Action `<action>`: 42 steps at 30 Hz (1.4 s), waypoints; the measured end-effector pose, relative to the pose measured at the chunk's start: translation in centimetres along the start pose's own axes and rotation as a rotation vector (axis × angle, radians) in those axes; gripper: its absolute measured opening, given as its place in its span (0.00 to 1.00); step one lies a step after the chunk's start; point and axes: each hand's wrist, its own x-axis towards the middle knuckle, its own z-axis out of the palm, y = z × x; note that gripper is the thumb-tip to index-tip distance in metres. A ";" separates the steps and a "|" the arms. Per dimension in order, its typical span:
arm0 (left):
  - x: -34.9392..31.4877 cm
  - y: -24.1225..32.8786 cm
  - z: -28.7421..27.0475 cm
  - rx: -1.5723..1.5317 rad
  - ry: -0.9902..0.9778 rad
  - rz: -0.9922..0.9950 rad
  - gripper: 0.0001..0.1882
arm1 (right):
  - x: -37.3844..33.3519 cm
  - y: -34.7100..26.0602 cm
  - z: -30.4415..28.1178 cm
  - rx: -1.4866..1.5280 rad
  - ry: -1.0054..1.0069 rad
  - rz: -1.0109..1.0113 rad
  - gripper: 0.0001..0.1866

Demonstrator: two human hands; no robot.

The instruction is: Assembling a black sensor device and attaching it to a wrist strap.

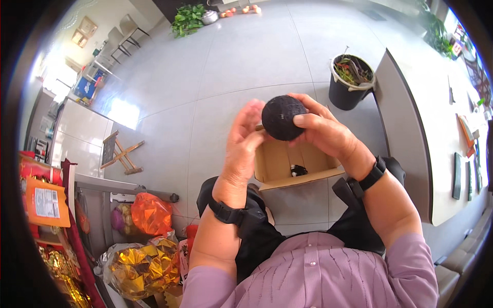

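Observation:
A round black ball (pixel 284 118) with a rough, wrapped-looking surface is held up in front of me. My right hand (pixel 324 128) grips it from the right, thumb across its near side and fingers behind. Close to the ball's left side is my left hand (pixel 245 128), fingers stretched upward and slightly blurred, thumb toward the ball; whether it touches is unclear. Beneath both hands stands an open cardboard box (pixel 267 177), partly covered by them. Inside lies a small black-and-white thing (pixel 298 170), too small to name.
A black bucket (pixel 343 95) of plant scraps stands beside a long table (pixel 411 133) at right. A wooden folding stool (pixel 123 154) is on the floor at left. Nearer left are an orange bag (pixel 152 213) and a gold foil bag (pixel 146 264). Greens (pixel 187 19) lie far back.

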 end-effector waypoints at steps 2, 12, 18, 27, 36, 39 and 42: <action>-0.2 0.5 0.1 0.010 -0.100 -0.097 0.26 | -0.3 -0.4 0.3 0.200 -0.133 -0.004 0.28; -1.2 0.3 1.2 0.154 -0.228 -0.172 0.14 | -0.4 -1.0 -0.6 0.028 0.040 -0.040 0.30; -2.0 0.4 1.6 0.174 -0.202 -0.237 0.14 | -1.6 -1.2 0.5 -0.407 0.078 -0.098 0.36; -1.7 -0.9 1.2 0.402 -0.180 -0.161 0.10 | -0.6 -0.9 -0.9 -0.459 0.419 -0.170 0.35; -1.4 -0.3 -0.4 0.145 -0.156 -0.056 0.04 | -0.8 0.6 -1.1 -1.299 0.189 -0.248 0.34; -1.3 -0.3 -0.3 0.163 -0.115 -0.004 0.04 | -1.2 -0.7 0.0 -0.762 -0.149 0.150 0.32; -1.4 -0.1 -0.1 0.204 -0.041 -0.042 0.04 | -1.3 -0.2 0.0 -0.582 -0.183 0.133 0.32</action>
